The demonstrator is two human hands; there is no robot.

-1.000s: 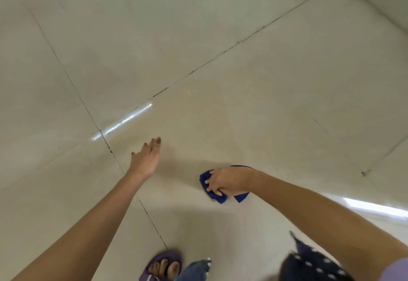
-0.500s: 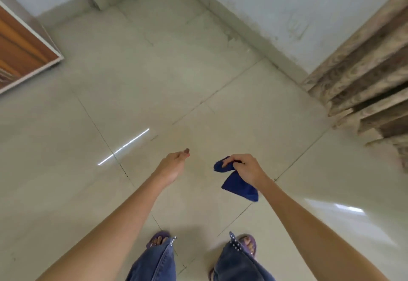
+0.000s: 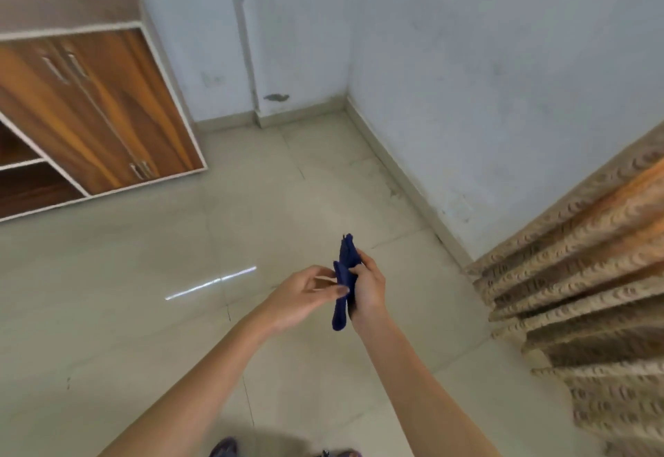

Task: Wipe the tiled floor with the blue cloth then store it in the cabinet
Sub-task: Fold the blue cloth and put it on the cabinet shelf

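The blue cloth [image 3: 344, 277] hangs bunched and upright in the air above the tiled floor [image 3: 151, 277]. My right hand [image 3: 368, 286] is closed around its middle. My left hand [image 3: 305, 293] is right beside it, fingers and thumb touching the cloth's left edge. The wooden cabinet [image 3: 107, 108] stands at the upper left against the wall, its two doors closed, with open shelves further left.
A pale wall corner [image 3: 346, 101] lies straight ahead. A brown patterned curtain [image 3: 589, 277] hangs down on the right, reaching the floor. My sandalled feet [image 3: 224, 447] show at the bottom edge. A light streak [image 3: 212, 282] reflects on the floor.
I have risen from crouching; the cloth has left the floor and is held up. My left hand has come in to the cloth. The view has tilted up to show cabinet and walls.
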